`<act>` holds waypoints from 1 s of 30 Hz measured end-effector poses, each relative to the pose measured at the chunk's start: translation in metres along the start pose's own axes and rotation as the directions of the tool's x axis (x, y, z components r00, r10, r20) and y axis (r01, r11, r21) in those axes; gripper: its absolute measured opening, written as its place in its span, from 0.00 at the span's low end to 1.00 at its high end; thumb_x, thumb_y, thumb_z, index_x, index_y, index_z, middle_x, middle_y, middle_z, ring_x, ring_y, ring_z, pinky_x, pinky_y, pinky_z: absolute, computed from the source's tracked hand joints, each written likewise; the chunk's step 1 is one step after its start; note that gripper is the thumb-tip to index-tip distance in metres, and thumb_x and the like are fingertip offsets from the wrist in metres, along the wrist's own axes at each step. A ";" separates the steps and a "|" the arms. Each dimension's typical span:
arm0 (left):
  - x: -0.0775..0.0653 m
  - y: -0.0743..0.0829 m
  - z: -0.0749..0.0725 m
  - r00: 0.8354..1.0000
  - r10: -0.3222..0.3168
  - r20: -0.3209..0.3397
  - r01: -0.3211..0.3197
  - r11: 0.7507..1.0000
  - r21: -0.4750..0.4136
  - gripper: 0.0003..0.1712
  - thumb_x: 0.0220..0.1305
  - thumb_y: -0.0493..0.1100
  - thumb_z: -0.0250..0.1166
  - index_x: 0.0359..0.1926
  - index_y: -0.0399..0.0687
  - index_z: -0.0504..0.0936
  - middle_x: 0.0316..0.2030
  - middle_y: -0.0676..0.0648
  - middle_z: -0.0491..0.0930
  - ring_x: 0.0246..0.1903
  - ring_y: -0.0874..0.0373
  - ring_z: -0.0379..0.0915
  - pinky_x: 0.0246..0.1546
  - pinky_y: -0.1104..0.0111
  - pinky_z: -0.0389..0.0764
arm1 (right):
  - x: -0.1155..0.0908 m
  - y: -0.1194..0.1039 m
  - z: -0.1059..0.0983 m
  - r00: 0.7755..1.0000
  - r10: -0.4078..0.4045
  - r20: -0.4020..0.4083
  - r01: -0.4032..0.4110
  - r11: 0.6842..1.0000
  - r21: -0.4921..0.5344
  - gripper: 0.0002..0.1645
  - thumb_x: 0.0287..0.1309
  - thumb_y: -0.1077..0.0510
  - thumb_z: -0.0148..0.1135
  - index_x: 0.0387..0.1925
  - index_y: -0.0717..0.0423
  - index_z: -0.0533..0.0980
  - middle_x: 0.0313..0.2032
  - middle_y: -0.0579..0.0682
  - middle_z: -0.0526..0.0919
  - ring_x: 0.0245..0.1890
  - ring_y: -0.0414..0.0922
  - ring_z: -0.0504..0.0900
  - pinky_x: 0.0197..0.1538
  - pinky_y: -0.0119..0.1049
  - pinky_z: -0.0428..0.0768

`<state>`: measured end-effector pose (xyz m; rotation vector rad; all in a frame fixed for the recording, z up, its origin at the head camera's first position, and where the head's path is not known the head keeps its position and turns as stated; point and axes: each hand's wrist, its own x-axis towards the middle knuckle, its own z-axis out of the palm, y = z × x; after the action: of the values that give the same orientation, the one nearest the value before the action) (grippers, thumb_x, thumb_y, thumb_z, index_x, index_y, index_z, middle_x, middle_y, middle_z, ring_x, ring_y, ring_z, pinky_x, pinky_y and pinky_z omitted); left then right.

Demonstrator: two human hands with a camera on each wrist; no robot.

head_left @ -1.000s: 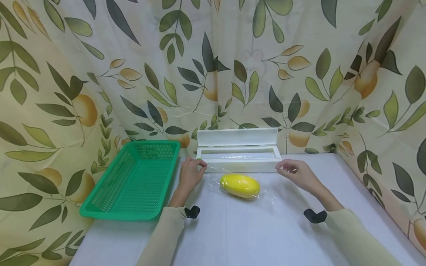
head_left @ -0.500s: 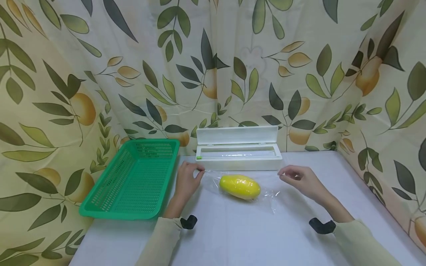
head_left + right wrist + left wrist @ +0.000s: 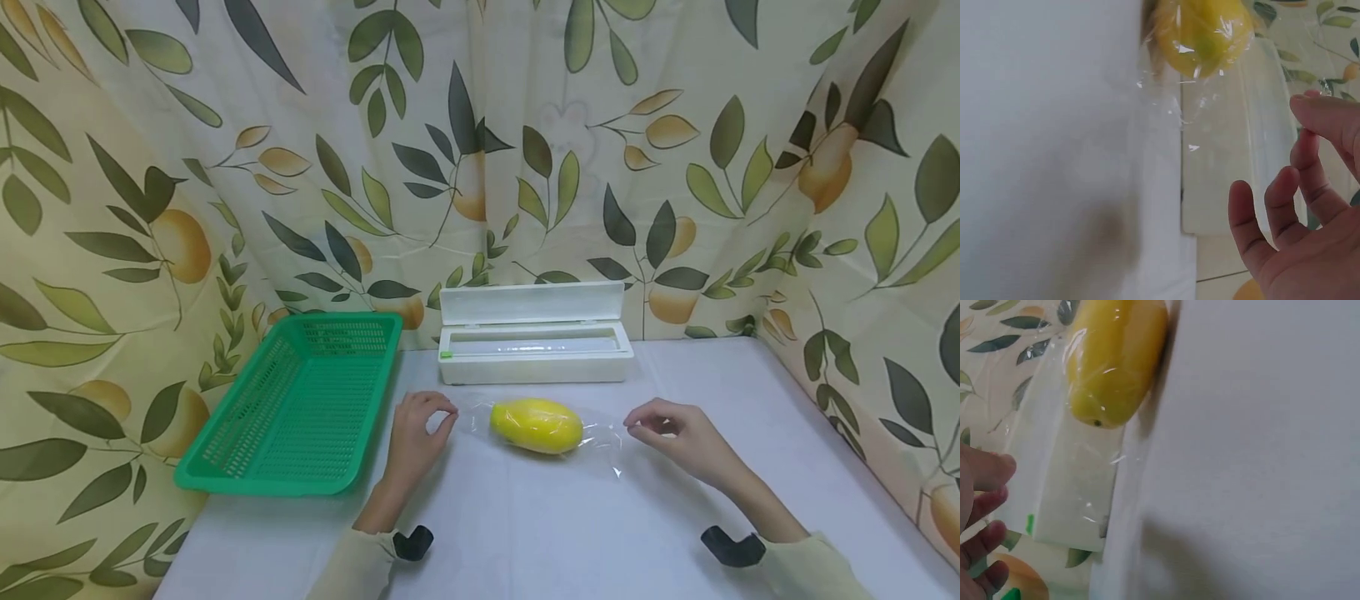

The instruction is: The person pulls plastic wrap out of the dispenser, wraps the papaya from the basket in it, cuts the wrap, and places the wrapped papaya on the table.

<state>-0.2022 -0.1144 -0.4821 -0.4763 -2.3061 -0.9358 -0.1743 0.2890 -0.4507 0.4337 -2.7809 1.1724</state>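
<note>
Backdrop: leaf-and-fruit printed curtain (image 3: 562,179) hangs in soft folds around a worktop (image 3: 570,533) spread with white cloth.
Box: white wrap dispenser (image 3: 536,371), long and rectangular, stands against the curtain, hinged lid (image 3: 532,304) raised, small green slider (image 3: 446,355) at left.
Basket: green perforated plastic basket (image 3: 258,487), rectangular with sloping sides, sits beside the left hand (image 3: 414,435).
Fruit: glossy, oblong yellow fruit (image 3: 537,426) lies on the worktop before the dispenser, between the hands, under crinkled clear film (image 3: 600,440) reaching past both ends.
Left grip: thumb and forefinger pinch the film's left edge.
Right grip: the right hand (image 3: 686,437) pinches the opposite edge, remaining fingers loosely bent.
</note>
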 end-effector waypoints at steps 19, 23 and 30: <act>-0.009 0.003 -0.003 0.893 -0.411 0.182 0.444 0.870 -0.216 0.06 0.63 0.48 0.75 0.35 0.52 0.92 0.31 0.59 0.88 0.33 0.63 0.80 0.33 0.70 0.78 | -0.013 0.010 0.012 0.993 0.107 0.042 -0.109 0.994 0.027 0.11 0.68 0.52 0.67 0.46 0.52 0.87 0.42 0.43 0.89 0.40 0.42 0.83 0.43 0.34 0.83; -0.008 0.004 -0.001 0.882 -0.449 0.141 0.471 0.843 -0.259 0.06 0.61 0.47 0.76 0.31 0.51 0.91 0.28 0.57 0.88 0.30 0.62 0.81 0.28 0.71 0.76 | -0.015 0.011 0.016 0.990 0.141 -0.005 -0.140 0.989 0.042 0.11 0.72 0.53 0.63 0.45 0.53 0.87 0.41 0.44 0.90 0.39 0.43 0.86 0.43 0.35 0.82; -0.011 0.002 0.003 0.880 -0.458 0.125 0.475 0.840 -0.264 0.03 0.57 0.37 0.78 0.32 0.48 0.91 0.28 0.54 0.88 0.30 0.61 0.81 0.32 0.71 0.77 | -0.017 0.012 0.028 0.992 0.108 -0.058 -0.104 0.992 0.076 0.07 0.62 0.53 0.73 0.40 0.50 0.87 0.37 0.43 0.88 0.34 0.37 0.82 0.37 0.32 0.81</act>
<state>-0.1940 -0.1121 -0.4897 -0.0407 -2.3940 -1.5268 -0.1607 0.2806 -0.4814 0.2532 -2.7456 1.2903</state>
